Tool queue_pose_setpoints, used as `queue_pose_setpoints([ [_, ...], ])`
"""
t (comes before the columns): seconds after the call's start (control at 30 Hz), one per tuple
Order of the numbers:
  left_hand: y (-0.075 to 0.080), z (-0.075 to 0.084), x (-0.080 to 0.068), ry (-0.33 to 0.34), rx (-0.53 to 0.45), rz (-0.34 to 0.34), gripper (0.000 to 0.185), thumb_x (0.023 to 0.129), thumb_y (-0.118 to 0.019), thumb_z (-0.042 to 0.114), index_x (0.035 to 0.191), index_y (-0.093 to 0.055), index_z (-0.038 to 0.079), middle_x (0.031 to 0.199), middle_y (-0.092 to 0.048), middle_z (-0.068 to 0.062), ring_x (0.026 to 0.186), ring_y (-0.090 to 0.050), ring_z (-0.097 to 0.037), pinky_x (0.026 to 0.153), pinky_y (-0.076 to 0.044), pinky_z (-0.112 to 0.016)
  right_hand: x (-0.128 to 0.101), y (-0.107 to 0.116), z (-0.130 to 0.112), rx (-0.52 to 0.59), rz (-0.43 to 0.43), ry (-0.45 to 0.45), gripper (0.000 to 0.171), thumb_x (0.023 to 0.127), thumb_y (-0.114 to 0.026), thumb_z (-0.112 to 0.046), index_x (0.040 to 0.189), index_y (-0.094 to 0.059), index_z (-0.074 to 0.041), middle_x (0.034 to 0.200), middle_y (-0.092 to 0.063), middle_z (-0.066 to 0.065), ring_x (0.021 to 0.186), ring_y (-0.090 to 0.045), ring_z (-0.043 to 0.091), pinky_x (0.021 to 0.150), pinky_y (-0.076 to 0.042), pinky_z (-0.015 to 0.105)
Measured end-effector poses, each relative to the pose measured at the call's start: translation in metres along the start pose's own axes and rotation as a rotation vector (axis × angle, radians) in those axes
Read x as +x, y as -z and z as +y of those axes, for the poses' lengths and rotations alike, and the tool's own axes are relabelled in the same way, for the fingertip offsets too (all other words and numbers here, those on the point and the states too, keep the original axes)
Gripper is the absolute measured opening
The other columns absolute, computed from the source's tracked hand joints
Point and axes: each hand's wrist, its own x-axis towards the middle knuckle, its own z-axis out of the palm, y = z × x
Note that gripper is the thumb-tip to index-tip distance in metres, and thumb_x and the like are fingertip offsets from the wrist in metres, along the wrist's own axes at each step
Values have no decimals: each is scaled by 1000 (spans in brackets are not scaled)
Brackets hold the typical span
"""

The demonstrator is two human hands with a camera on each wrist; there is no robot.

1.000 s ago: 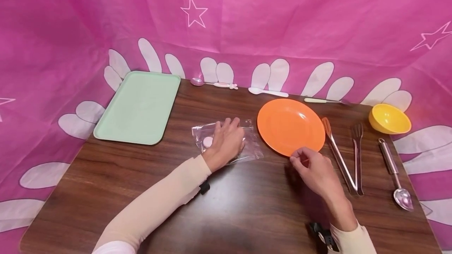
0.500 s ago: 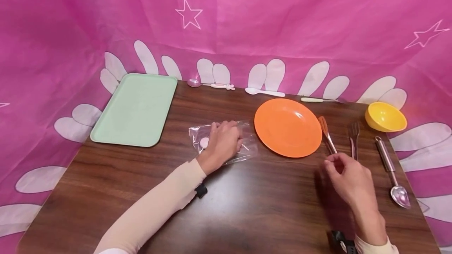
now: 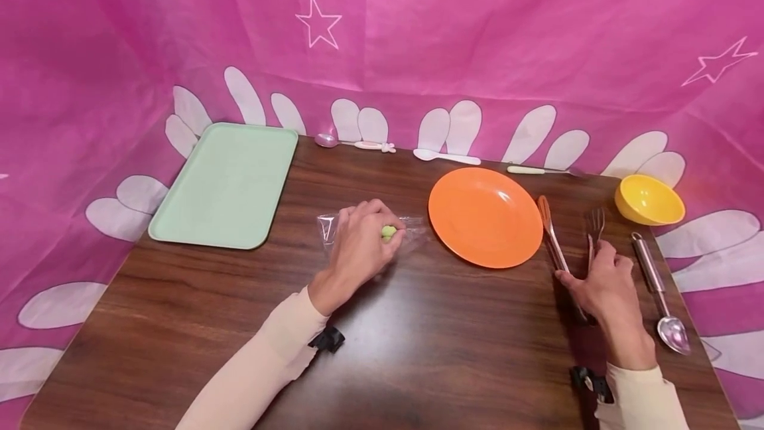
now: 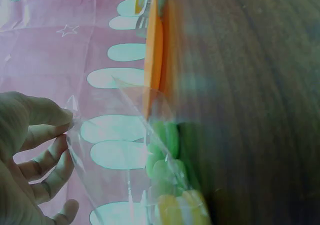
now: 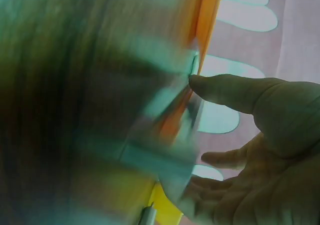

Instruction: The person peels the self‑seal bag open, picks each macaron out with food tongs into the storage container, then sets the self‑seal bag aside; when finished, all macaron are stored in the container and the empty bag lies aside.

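My left hand (image 3: 361,244) pinches the edge of a clear plastic bag (image 4: 112,150) between thumb and index finger. Green rounded pieces (image 4: 165,155) and a yellow piece (image 4: 182,207) show through the film in the left wrist view. In the head view the hand covers much of the bag. On the right, my right hand (image 3: 605,284) spans the spread metal serving tongs (image 3: 556,241), fairly straight thumb at one arm and fingers over the other. One tong end is slotted, the other fork-like. The right wrist view blurs the tongs.
An orange plate (image 3: 486,217) lies between the hands. A green tray (image 3: 223,184) is at left. Along the back are a pink-handled spoon (image 3: 373,146), white spoon (image 3: 447,156) and pale-handled utensil (image 3: 528,170). A yellow bowl (image 3: 649,201) and metal scoop (image 3: 653,274) stand right.
My right hand has moved right from the plate's front edge to the tongs, its fingers spreading. The left hand has turned and drawn up the bag's edge; the pale round piece is now hidden.
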Motion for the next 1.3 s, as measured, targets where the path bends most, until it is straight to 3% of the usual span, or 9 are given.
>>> queue_pose_setpoints([
  [0.13,2,-2,1,-1,-5,-8,5,89,-82,17,91,-86,19,94,-77,1,92,-71,-21,95,-51,-52,3,-1,4,-34,-9,9,80,98,-73,-33,136,-35,26,126,-44,55,113,-49,71,94,-44,78],
  [0.23,1,-2,2,-11,-1,-35,4,90,-81,17,91,-86,18,94,-76,0,95,-72,-22,96,-52,-54,0,0,8,-35,48,20,67,97,-73,-34,123,-48,22,112,-55,51,99,-56,67,82,-48,72],
  [0.43,-2,-1,1,-31,23,-67,4,92,-81,19,90,-84,19,95,-75,2,98,-72,-21,96,-52,-52,-21,6,5,72,287,23,59,92,-73,-28,132,-58,12,107,-66,41,99,-59,64,78,-45,69],
  [0.5,-2,-1,1,-31,21,-64,4,92,-81,20,89,-84,20,95,-75,2,99,-72,-21,96,-51,-52,-28,9,-5,97,362,93,56,89,-77,-24,134,-62,6,108,-69,38,98,-61,61,78,-45,64],
  [0.6,-2,0,1,-31,16,-61,4,92,-81,20,89,-84,19,96,-75,2,99,-72,-21,97,-51,-53,-38,11,-27,113,424,293,58,82,-85,-16,135,-68,-2,105,-74,30,86,-65,46,70,-44,49],
  [0.7,-2,0,0,-30,14,-60,4,92,-81,19,90,-84,19,96,-76,2,100,-73,-22,98,-51,-54,-45,8,-52,119,387,518,60,73,-92,-9,131,-74,-6,92,-75,18,71,-60,23,61,-39,31],
  [0.83,-3,0,-1,-21,18,-63,4,92,-81,20,93,-85,19,96,-76,2,100,-73,-22,100,-51,-55,-51,0,-80,123,258,668,55,72,-92,-5,124,-79,-9,92,-78,9,72,-56,11,61,-41,22],
  [1.17,-5,-1,-4,-55,28,2,4,90,-82,18,92,-85,19,95,-76,2,95,-74,-21,95,-52,-51,-59,-9,-105,87,5,663,42,78,-87,-6,118,-83,-17,100,-80,2,76,-57,13,63,-41,25],
  [1.3,-2,-3,-3,-85,15,-31,4,89,-81,14,89,-83,18,94,-75,2,96,-74,-21,96,-51,-52,-61,-11,-110,108,-72,674,45,77,-88,-4,121,-82,-15,109,-82,4,84,-61,14,69,-46,24],
])
